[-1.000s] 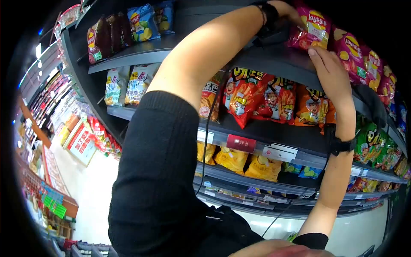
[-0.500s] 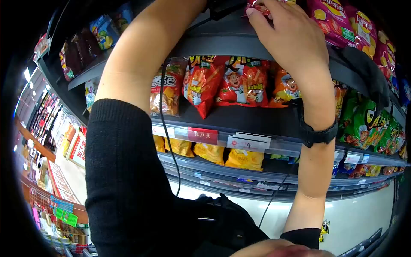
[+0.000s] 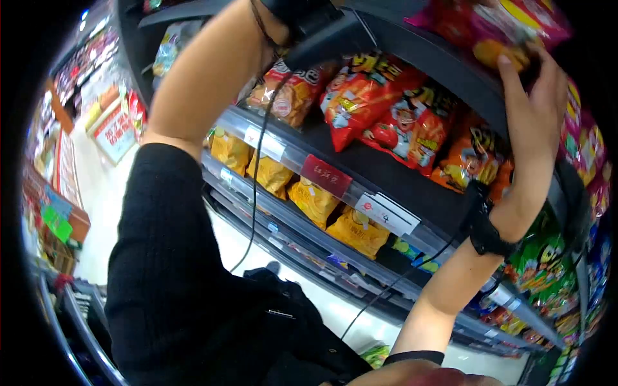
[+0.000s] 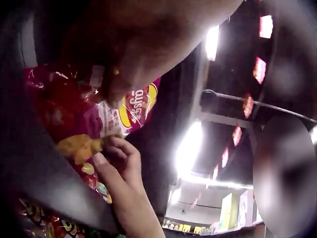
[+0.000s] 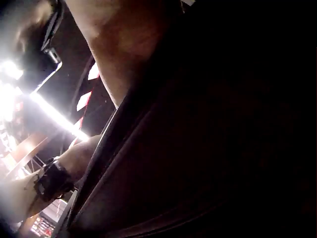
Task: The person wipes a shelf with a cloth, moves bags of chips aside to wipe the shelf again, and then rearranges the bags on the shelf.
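Observation:
A magenta Lay's chip bag (image 3: pixel 524 19) stands at the upper right of the head view, on the edge of the top shelf. My right hand (image 3: pixel 541 106) pinches its lower edge, thumb on the bag's front, as the left wrist view also shows with the right hand (image 4: pixel 126 181) below the bag (image 4: pixel 136 106). The left arm reaches up past the top of the head view, so that hand is out of frame there. In the left wrist view my left hand (image 4: pixel 143 44) looms dark over the bag's upper part, a fingertip right at its front; its other fingers are hidden in shadow.
Below hang red snack bags (image 3: pixel 412 132), orange bags (image 3: pixel 473 157) and yellow bags (image 3: pixel 312 199) on lower shelves. Price tags (image 3: pixel 386 215) line the shelf edge. A black cable (image 3: pixel 257 167) dangles by the left arm. More magenta bags (image 3: pixel 589 141) stand at right.
The head view has swung and tilted. The bag was upright a second ago and now appears tilted at the upper right. My right hand stays at its lower edge; the left hand has left the frame.

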`<state>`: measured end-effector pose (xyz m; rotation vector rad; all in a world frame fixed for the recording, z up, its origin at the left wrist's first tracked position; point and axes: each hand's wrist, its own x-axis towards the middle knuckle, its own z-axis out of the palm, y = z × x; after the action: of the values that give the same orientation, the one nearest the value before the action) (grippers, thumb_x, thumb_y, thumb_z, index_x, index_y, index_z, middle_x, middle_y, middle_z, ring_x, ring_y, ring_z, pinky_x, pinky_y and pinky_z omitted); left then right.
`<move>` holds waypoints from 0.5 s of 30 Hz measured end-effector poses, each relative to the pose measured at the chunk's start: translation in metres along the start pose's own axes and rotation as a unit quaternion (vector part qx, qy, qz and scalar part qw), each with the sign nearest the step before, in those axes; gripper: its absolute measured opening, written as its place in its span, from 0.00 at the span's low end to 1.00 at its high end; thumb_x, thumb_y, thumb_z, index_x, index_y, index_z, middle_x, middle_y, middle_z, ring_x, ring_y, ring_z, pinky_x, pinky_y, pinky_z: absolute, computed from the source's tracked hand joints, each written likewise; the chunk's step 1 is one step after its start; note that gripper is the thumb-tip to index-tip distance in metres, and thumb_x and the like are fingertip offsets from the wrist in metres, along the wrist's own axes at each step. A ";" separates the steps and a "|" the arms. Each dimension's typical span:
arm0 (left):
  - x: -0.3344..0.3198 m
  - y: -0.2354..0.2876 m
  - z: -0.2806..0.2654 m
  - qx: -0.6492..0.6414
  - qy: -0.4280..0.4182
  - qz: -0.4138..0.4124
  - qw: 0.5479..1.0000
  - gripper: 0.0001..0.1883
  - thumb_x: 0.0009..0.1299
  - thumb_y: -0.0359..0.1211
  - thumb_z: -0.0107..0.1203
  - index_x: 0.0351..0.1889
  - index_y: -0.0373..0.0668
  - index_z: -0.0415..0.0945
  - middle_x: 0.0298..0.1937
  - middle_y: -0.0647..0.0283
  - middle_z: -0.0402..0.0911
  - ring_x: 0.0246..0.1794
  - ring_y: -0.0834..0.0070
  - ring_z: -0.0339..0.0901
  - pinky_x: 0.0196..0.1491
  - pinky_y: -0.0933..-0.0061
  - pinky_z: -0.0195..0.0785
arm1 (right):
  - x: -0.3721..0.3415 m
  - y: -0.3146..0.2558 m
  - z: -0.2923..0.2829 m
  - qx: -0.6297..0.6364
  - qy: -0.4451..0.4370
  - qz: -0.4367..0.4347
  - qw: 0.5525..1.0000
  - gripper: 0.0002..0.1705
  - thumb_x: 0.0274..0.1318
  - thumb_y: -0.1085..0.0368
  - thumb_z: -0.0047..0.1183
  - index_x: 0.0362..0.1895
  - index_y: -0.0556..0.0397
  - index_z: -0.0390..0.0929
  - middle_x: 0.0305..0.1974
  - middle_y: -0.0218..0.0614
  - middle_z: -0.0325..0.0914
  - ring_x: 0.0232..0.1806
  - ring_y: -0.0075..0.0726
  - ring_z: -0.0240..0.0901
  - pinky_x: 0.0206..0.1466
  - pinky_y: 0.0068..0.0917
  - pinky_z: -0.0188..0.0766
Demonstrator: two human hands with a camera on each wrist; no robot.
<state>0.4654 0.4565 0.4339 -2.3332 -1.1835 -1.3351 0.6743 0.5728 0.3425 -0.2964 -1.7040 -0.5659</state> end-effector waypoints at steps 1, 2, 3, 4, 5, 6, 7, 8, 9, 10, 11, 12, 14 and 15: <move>-0.011 0.015 0.007 0.077 0.093 0.036 0.992 0.12 0.73 0.32 0.58 0.50 0.34 0.77 0.33 0.57 0.85 0.35 0.69 0.84 0.39 0.65 0.79 | 0.003 0.000 -0.004 0.023 -0.039 0.000 0.999 0.33 0.64 0.44 0.59 0.65 0.46 0.71 0.63 0.48 0.70 0.65 0.55 0.69 0.67 0.46 0.67; -0.032 0.027 0.025 0.173 0.205 0.048 0.962 0.15 0.70 0.35 0.60 0.50 0.35 0.78 0.36 0.54 0.86 0.38 0.62 0.85 0.42 0.62 0.79 | 0.004 -0.001 -0.005 0.049 -0.060 0.000 0.997 0.32 0.64 0.47 0.60 0.65 0.50 0.70 0.61 0.49 0.72 0.65 0.55 0.70 0.67 0.44 0.66; -0.053 0.038 0.043 0.261 0.317 0.036 0.911 0.18 0.68 0.38 0.62 0.50 0.37 0.79 0.39 0.50 0.86 0.41 0.55 0.86 0.45 0.59 0.80 | 0.005 -0.005 -0.009 0.086 -0.086 -0.002 0.993 0.32 0.65 0.48 0.61 0.65 0.52 0.70 0.61 0.49 0.72 0.64 0.54 0.70 0.68 0.43 0.65; -0.048 0.018 0.042 0.340 0.291 0.001 0.894 0.26 0.65 0.45 0.68 0.55 0.41 0.76 0.43 0.52 0.87 0.43 0.55 0.86 0.46 0.61 0.80 | 0.005 -0.010 -0.015 0.124 -0.114 -0.003 0.986 0.32 0.65 0.50 0.61 0.65 0.55 0.70 0.60 0.49 0.73 0.64 0.52 0.70 0.68 0.41 0.64; -0.046 0.002 0.041 0.255 0.260 0.015 0.931 0.34 0.60 0.51 0.71 0.57 0.40 0.74 0.42 0.50 0.87 0.44 0.49 0.85 0.46 0.55 0.80 | 0.002 -0.015 -0.022 0.124 -0.135 0.040 0.982 0.32 0.65 0.52 0.62 0.64 0.57 0.69 0.60 0.49 0.73 0.64 0.50 0.69 0.69 0.40 0.62; -0.065 0.024 0.041 0.275 0.235 -0.054 0.931 0.36 0.60 0.52 0.70 0.59 0.40 0.72 0.43 0.50 0.86 0.45 0.50 0.85 0.46 0.54 0.79 | 0.001 -0.021 -0.027 0.123 -0.159 0.075 0.977 0.32 0.65 0.54 0.62 0.64 0.59 0.69 0.60 0.49 0.73 0.64 0.48 0.69 0.70 0.38 0.60; -0.073 0.020 0.044 0.234 0.274 -0.006 0.933 0.31 0.64 0.48 0.68 0.57 0.42 0.70 0.41 0.44 0.84 0.44 0.45 0.83 0.45 0.49 0.77 | 0.003 -0.018 -0.028 0.161 -0.176 0.076 0.968 0.32 0.65 0.54 0.62 0.65 0.61 0.68 0.61 0.49 0.72 0.64 0.46 0.68 0.71 0.37 0.59; -0.072 0.006 0.048 0.217 0.289 0.023 0.932 0.33 0.65 0.50 0.67 0.61 0.43 0.69 0.47 0.45 0.83 0.47 0.46 0.83 0.47 0.49 0.77 | 0.005 -0.013 -0.028 0.193 -0.192 0.081 0.959 0.33 0.65 0.55 0.62 0.65 0.62 0.68 0.61 0.49 0.72 0.64 0.45 0.67 0.71 0.37 0.58; -0.073 -0.007 0.055 0.233 0.296 0.027 0.926 0.37 0.65 0.51 0.67 0.67 0.44 0.67 0.52 0.47 0.82 0.50 0.46 0.81 0.48 0.50 0.77 | 0.004 -0.014 -0.027 0.181 -0.191 0.077 0.962 0.33 0.66 0.56 0.61 0.65 0.63 0.67 0.62 0.50 0.71 0.65 0.44 0.65 0.72 0.36 0.57; -0.079 0.002 0.050 0.217 0.279 0.014 0.935 0.41 0.65 0.52 0.67 0.72 0.47 0.62 0.53 0.47 0.81 0.51 0.46 0.81 0.49 0.51 0.78 | 0.003 -0.014 -0.026 0.168 -0.186 0.075 0.965 0.33 0.66 0.56 0.61 0.66 0.64 0.66 0.63 0.50 0.70 0.65 0.43 0.64 0.72 0.35 0.55; -0.083 0.007 0.048 0.236 0.269 0.006 0.934 0.43 0.65 0.52 0.67 0.73 0.46 0.61 0.53 0.46 0.81 0.51 0.46 0.82 0.49 0.52 0.78 | 0.005 -0.012 -0.025 0.169 -0.192 0.079 0.964 0.33 0.66 0.56 0.60 0.66 0.64 0.66 0.64 0.50 0.69 0.66 0.43 0.63 0.73 0.35 0.54; -0.084 0.009 0.040 0.237 0.246 -0.006 0.940 0.44 0.65 0.52 0.67 0.74 0.44 0.59 0.52 0.45 0.81 0.51 0.47 0.82 0.49 0.52 0.79 | 0.009 -0.013 -0.024 0.168 -0.198 0.084 0.962 0.33 0.67 0.56 0.60 0.67 0.64 0.65 0.65 0.50 0.68 0.67 0.43 0.62 0.73 0.35 0.53; -0.088 0.013 0.023 0.233 0.205 -0.028 0.950 0.46 0.64 0.52 0.67 0.73 0.40 0.58 0.51 0.45 0.81 0.50 0.47 0.82 0.48 0.53 0.79 | 0.021 -0.032 -0.024 0.223 -0.203 0.122 0.946 0.34 0.67 0.58 0.59 0.68 0.66 0.63 0.66 0.50 0.67 0.67 0.45 0.61 0.74 0.36 0.51; -0.092 0.013 0.012 0.220 0.202 -0.033 0.954 0.46 0.64 0.51 0.68 0.72 0.37 0.58 0.51 0.45 0.81 0.50 0.47 0.82 0.48 0.53 0.79 | 0.025 -0.045 -0.019 0.213 -0.187 0.127 0.951 0.35 0.67 0.57 0.59 0.68 0.66 0.62 0.66 0.51 0.67 0.68 0.45 0.61 0.74 0.36 0.51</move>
<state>0.4579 0.4046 0.3568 -1.6340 -1.2708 -1.3183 0.6634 0.5221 0.3602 -0.3168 -2.0606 0.0618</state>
